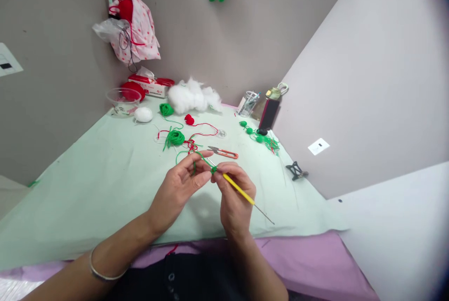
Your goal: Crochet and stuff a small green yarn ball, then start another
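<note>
My right hand (pixel 235 193) is closed round a crochet hook with a yellow handle (pixel 239 189), whose thin metal rear end points down to the right. A small green crochet piece (pixel 213 169) sits at the hook's front end, between the fingertips of both hands. My left hand (pixel 184 177) is closed with thumb and fingers at that piece, and a strand of green yarn (pixel 203 157) runs over its raised index finger. Just beyond the hands lie orange-handled thread snips (pixel 224 152) and a loose ball of green yarn (pixel 175 138).
White stuffing (pixel 192 96) lies against the back wall, near a tissue box (pixel 150 86) and a clear plastic tub (pixel 122 102). A bottle (pixel 261 104), a phone (pixel 269 114) and green crocheted pieces (pixel 259 139) are at the right. A black claw clip (pixel 296 170) rests near the right edge.
</note>
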Motion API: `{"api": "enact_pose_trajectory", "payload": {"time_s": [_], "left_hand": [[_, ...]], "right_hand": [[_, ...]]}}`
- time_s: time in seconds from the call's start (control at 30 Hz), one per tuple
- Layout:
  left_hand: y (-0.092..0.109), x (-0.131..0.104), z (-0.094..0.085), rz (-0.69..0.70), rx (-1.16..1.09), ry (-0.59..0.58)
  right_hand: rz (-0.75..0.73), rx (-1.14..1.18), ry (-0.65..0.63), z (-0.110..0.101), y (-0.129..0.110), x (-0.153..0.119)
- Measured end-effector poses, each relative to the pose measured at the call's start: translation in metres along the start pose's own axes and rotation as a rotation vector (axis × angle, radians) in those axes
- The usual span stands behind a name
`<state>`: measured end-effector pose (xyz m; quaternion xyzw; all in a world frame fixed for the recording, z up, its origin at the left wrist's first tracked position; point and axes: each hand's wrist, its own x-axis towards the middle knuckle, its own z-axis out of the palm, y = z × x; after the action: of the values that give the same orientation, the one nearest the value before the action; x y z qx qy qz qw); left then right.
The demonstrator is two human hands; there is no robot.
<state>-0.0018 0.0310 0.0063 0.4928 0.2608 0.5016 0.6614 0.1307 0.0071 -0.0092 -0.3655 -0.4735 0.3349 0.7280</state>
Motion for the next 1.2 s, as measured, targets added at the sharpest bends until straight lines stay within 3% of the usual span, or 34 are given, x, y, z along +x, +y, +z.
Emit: {"api": "enact_pose_trajectory", "payload": {"time_s": [0.1, 0.27, 0.43, 0.7, 0.9, 1.0, 1.1, 1.2], "left_hand": [[-0.003, -0.001, 0.003, -0.036, -0.047, 0.057], [0.000, -0.003, 0.003, -0.094, -0.079, 0.090], [0.003, -0.006, 0.002, -0.134, -0.045, 0.057], [0.005, -0.007, -0.002, -0.144, -0.015, -0.006], [0.006, -0.006, -0.008, -0.135, 0.043, -0.059], [0.008, -0.008, -0.011, -0.145, 0.060, -0.064], [0.008, -0.008, -0.012, -0.142, 0.069, -0.063], [0.007, -0.008, -0.011, -0.126, 0.100, -0.040]], "right_hand": [[-0.036, -0.095, -0.046, -0.004, -0.003, -0.001], [0.083, -0.022, -0.230, -0.015, -0.009, 0.001], [0.022, -0.014, -0.134, -0.017, -0.007, 0.000], [-0.082, -0.166, -0.173, -0.015, -0.014, 0.000], [0.155, 0.057, -0.134, -0.015, -0.013, 0.003], [0.196, 0.098, -0.135, -0.015, -0.016, 0.004], [0.097, -0.034, -0.157, -0.017, -0.022, 0.000], [-0.123, -0.326, -0.196, -0.021, -0.020, -0.010]]}}
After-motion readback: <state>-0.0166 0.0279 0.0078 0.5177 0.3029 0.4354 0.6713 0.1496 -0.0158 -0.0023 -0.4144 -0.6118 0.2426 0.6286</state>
